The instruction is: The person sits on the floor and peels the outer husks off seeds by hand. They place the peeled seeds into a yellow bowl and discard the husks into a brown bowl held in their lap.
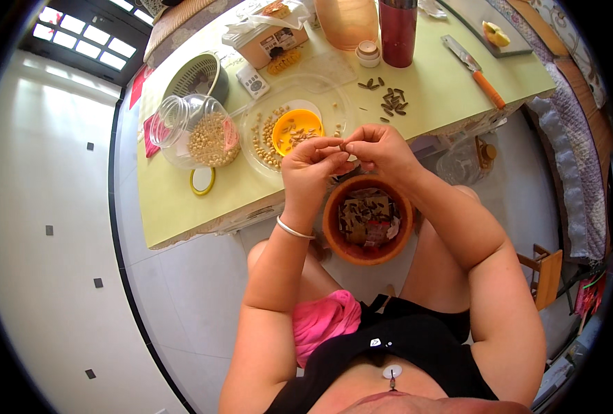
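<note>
Above the near edge of the table, my left hand and my right hand meet fingertip to fingertip. Both pinch a small brown seed, mostly covered by the fingers. Just beyond my left hand, a yellow dish holds pale, elongated kernels. It rests on a clear round tray with round tan beans scattered around the dish. Dark, long seeds in their shells lie loose on the table past my right hand. Below my hands, an orange-brown bin contains dark shells and scraps.
Left on the table are a tipped clear jar of beans, its yellow-rimmed lid, a green basket and a white timer. Farther back stand a tissue box and red flask. An orange-handled knife lies right.
</note>
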{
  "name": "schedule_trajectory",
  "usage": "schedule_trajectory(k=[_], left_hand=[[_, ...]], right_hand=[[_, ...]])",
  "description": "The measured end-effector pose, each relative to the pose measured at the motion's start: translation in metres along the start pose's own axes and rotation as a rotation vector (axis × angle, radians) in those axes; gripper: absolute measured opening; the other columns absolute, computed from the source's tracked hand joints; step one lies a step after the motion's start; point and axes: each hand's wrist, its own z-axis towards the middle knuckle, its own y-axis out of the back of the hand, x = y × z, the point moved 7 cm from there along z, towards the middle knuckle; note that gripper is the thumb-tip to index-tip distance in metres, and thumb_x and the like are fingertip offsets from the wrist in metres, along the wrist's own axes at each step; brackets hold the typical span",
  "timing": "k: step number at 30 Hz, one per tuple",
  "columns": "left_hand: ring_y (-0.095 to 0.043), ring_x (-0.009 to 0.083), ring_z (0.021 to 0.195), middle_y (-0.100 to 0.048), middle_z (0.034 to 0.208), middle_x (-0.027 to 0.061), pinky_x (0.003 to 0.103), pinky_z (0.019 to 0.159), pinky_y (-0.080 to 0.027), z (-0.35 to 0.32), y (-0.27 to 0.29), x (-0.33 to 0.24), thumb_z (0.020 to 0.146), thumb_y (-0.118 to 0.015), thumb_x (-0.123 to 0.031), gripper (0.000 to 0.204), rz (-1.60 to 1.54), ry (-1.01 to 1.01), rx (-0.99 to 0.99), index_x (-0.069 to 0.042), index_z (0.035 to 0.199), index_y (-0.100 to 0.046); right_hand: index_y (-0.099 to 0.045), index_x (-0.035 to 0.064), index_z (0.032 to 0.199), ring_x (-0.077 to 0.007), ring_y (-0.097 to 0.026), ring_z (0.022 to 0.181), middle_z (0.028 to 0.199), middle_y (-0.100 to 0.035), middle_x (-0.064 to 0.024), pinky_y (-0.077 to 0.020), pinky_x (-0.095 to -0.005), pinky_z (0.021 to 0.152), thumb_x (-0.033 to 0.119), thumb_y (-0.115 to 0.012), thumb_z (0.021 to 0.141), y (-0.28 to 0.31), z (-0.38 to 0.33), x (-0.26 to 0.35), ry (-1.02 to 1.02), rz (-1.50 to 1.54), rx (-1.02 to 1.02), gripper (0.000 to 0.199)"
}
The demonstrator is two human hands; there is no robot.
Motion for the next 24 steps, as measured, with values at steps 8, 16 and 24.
schedule_trajectory(k=[8,16,24], left_hand=[[-0.071,0.0192,0.071,-0.072,0.087,0.0127,0.028,0.065,-0.061,0.005,0.006,0.004,0.085,-0.068,0.008,0.023,-0.056,0.044,0.010,0.003,0.107,-0.066],[-0.071,0.0136,0.075,-0.072,0.089,0.0089,0.024,0.067,-0.059,-0.003,-0.006,-0.013,0.089,-0.067,0.005,0.017,0.415,-0.228,-0.017,0.005,0.105,-0.069],[-0.070,0.0118,0.074,-0.072,0.088,0.0080,0.022,0.066,-0.058,-0.006,-0.010,-0.018,0.088,-0.068,0.006,0.017,0.452,-0.280,-0.024,0.005,0.105,-0.071]], right_hand=[[-0.068,0.0031,0.090,-0.0045,-0.053,0.063,0.080,-0.064,0.0004,-0.0449,-0.0201,0.055,0.014,-0.069,0.087,-0.002,-0.003,0.010,0.130,-0.186,-0.028,0.011],[-0.068,0.0024,0.091,-0.0053,-0.053,0.064,0.080,-0.063,0.0004,-0.0472,-0.0212,0.057,0.013,-0.068,0.088,0.002,0.002,-0.002,0.057,-0.069,-0.013,0.011],[-0.067,0.0017,0.092,-0.0061,-0.054,0.063,0.080,-0.064,-0.0004,-0.0474,-0.0221,0.056,0.012,-0.069,0.089,0.006,0.005,-0.009,-0.005,0.046,0.005,0.011]])
